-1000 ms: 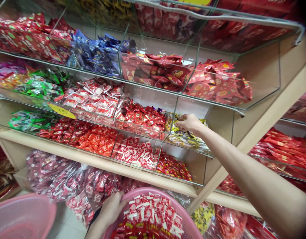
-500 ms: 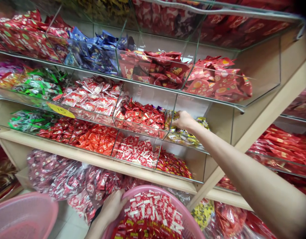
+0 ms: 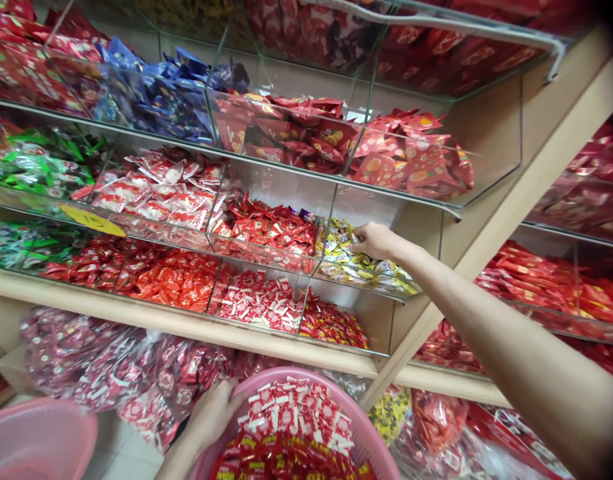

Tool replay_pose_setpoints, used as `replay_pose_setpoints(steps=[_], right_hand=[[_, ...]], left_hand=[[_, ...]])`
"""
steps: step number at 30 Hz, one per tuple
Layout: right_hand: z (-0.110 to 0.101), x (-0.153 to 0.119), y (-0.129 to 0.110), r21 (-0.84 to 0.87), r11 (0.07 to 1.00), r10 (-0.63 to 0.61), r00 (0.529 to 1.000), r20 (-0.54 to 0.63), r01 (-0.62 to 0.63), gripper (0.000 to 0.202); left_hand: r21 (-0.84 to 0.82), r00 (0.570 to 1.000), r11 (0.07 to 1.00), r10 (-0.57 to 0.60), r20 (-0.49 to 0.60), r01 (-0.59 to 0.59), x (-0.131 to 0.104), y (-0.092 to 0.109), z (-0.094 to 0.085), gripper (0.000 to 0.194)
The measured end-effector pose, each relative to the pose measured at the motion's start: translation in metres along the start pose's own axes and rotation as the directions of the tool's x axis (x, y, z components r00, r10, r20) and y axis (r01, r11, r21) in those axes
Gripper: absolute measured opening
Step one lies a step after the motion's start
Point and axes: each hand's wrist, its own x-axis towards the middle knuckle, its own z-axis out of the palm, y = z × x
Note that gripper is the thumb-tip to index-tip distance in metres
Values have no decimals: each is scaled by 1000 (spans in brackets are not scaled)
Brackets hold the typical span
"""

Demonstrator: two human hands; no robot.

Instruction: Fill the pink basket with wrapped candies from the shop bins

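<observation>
My left hand (image 3: 211, 412) grips the rim of a pink plastic basket (image 3: 381, 443), thumb stretched along the inside edge. In the basket lie red-and-white wrapped candies (image 3: 299, 413) and, nearer me, dark red packets with yellow lettering (image 3: 266, 457). My right arm reaches into a clear-fronted compartment of the middle shelf. There my right hand (image 3: 374, 240), fingers curled in, is at the yellow-and-white wrapped candies (image 3: 344, 250). What those fingers hold, if anything, is hidden. Left of that compartment are red wrapped candies (image 3: 271, 230).
Clear shelf dividers and front panels (image 3: 256, 257) surround the right hand. A slanted wooden post (image 3: 466, 260) stands beside my forearm. Below the shelves lie plastic bags of candy (image 3: 121, 367). Another pink basket (image 3: 31, 433) sits at lower left. A yellow tag (image 3: 91, 220) hangs on the shelf front.
My right hand has shifted slightly right over the yellow candies, so more of them show. The view has moved a little right. My left hand keeps its hold on the basket.
</observation>
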Motion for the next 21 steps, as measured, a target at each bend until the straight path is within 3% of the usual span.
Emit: replay_pose_setpoints(steps=[5, 13, 18, 21], right_hand=[[3, -8, 0, 13, 1000, -13, 998, -54, 13, 26], [0, -18, -5, 17, 999, -48, 999, -7, 48, 20], [-5, -18, -6, 57, 995, 93, 991, -96, -87, 20], [-6, -20, -17, 67, 982, 183, 979, -86, -178, 25]], left_hand=[[11, 1000, 1000, -14, 2, 14, 0, 4, -3, 32], [-1, 1000, 1000, 8, 9, -8, 2, -4, 1, 31], [7, 1000, 1000, 12, 9, -12, 4, -3, 1, 31], [13, 1000, 1000, 10, 8, -10, 4, -1, -1, 32]])
